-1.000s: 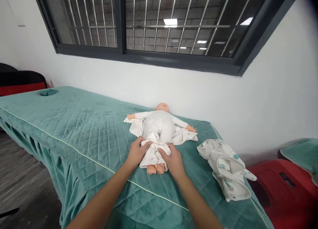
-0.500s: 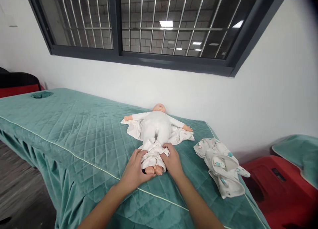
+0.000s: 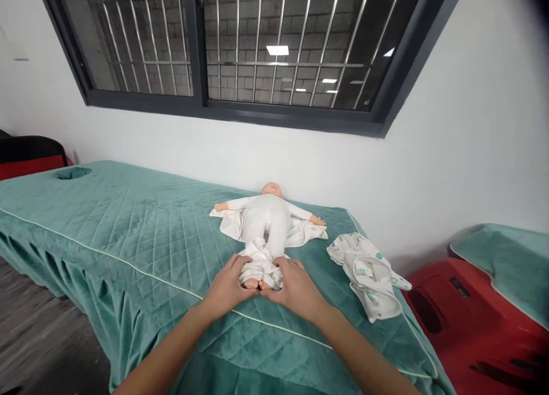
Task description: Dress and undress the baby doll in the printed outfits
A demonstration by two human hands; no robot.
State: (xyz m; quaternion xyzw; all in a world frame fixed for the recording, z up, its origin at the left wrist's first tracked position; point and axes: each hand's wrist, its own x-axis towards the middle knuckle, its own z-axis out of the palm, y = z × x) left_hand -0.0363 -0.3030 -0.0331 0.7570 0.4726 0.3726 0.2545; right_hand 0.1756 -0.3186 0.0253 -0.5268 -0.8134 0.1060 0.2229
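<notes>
A baby doll with a white cloth body lies on its back, arms spread, feet toward me. Bunched white baby pants sit around its lower legs, and the bare feet poke out at the near end. My left hand is closed on the left side of the bunched cloth, thumb under the foot. From the right, my right hand grips the other side, its thumb by the other foot. Both thumb tips nearly meet below the feet. Spread beneath the doll's back and arms is a white garment.
The doll lies on a green quilted massage bed with a face hole. A folded printed baby garment rests to the right. Beyond the bed's right end stands a red plastic stool with green cloth. A wall and barred window are behind.
My right hand has turned inward, its thumb coming down below the feet toward my left thumb. The doll's feet are now more covered by the cloth. The view has shifted slightly.
</notes>
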